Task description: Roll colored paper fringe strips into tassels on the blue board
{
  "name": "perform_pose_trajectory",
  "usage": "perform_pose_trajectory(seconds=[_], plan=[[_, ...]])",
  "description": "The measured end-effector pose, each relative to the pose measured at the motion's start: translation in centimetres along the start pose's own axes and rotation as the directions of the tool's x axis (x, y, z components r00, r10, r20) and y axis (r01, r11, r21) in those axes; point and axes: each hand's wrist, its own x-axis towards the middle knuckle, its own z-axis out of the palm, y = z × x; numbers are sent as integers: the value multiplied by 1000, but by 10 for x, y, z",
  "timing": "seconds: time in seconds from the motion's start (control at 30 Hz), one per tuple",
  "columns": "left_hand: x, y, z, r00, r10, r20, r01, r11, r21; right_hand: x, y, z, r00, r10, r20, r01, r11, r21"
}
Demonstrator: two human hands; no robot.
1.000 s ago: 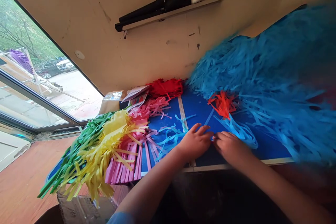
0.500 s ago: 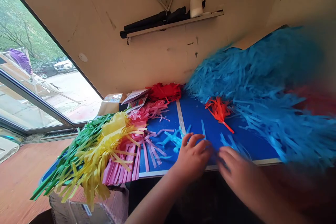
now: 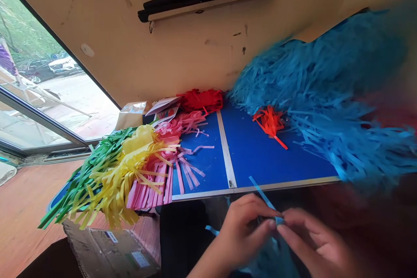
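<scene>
My left hand (image 3: 243, 232) and my right hand (image 3: 312, 243) meet low in the view, in front of the blue table (image 3: 260, 158). Both pinch a bunch of light blue paper strips (image 3: 265, 202); one strip sticks up toward the table edge and more hang below my hands. The fingers of both hands are closed on the strips. A big heap of blue paper fringe (image 3: 325, 91) fills the right side of the table. A small red-orange tassel (image 3: 270, 124) lies beside it.
Green fringe (image 3: 84, 178), yellow fringe (image 3: 130, 169) and pink fringe (image 3: 163, 173) hang over the table's left edge. A red bunch (image 3: 200, 100) lies at the back by the wall. A cardboard box (image 3: 107, 249) stands on the floor below. A window is at the left, a shelf (image 3: 211, 2) above.
Both hands have drawn back off the table toward me, taking the light blue strips with them. The spot where those strips lay now shows bare blue surface.
</scene>
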Motion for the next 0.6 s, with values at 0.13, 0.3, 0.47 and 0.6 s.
perform_pose_trajectory(seconds=[0.13,0.3,0.47,0.6], plan=[[-2,0,3,996,-13,-87,18,999,51,3,0,6,999,-21,-32,21,1000,15],[-6,-8,8,977,-17,-211,28,998,50,6,7,15,992,-24,-126,25,1000,3],[-12,-5,3,971,-176,-161,177,984,-10,10,14,21,982,-107,-157,92,991,-98],[-11,-10,3,976,-138,-172,141,990,9,16,16,23,978,-154,-140,124,971,-205]])
